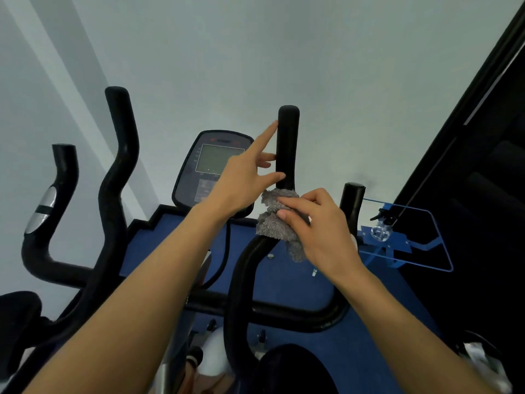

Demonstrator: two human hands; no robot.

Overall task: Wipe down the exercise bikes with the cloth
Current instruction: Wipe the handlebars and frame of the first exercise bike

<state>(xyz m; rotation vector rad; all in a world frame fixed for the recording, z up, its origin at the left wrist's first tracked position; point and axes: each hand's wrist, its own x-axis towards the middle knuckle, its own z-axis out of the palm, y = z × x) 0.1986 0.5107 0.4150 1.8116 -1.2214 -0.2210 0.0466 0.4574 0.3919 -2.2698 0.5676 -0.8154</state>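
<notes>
A black exercise bike fills the view, with its console (211,169) in the middle and a tall black handlebar grip (287,143) rising just right of it. A grey fluffy cloth (277,220) is wrapped around the bend of that handlebar below the grip. My right hand (318,231) presses and holds the cloth against the bar. My left hand (247,174) reaches to the grip from the left, fingers spread, with fingertips and thumb touching its side. The bike's dark saddle (287,368) sits at the bottom centre.
A second black handlebar (116,177) curves up on the left, with a shorter one carrying a silver sensor (42,209) beyond it. A short black post (352,206) and a blue frame with a clear panel (409,240) stand right. A pale wall is ahead, blue floor below.
</notes>
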